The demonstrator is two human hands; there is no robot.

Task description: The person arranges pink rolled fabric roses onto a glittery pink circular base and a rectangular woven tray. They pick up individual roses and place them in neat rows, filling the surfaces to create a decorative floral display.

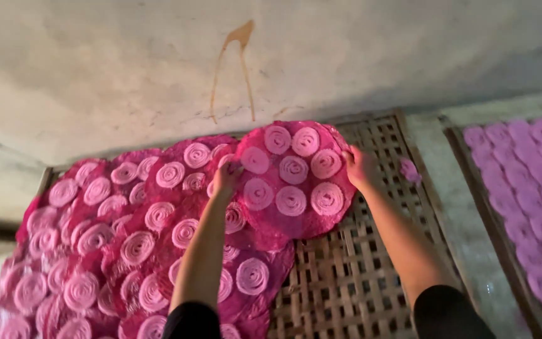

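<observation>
I hold a round dark-pink mat (293, 182) covered with several pale pink spiral discs. My left hand (226, 179) grips its left edge and my right hand (359, 166) grips its right edge. The mat lies tilted over the far part of a woven bamboo tray (352, 276), overlapping other pink mats (108, 245) of the same kind that cover the tray's left half.
A stained pale wall (239, 56) rises behind the tray. A loose pink piece (409, 169) lies on the lattice right of my right hand. Another tray (528, 194) with lighter purple-pink spirals sits at the far right, past a pale gap.
</observation>
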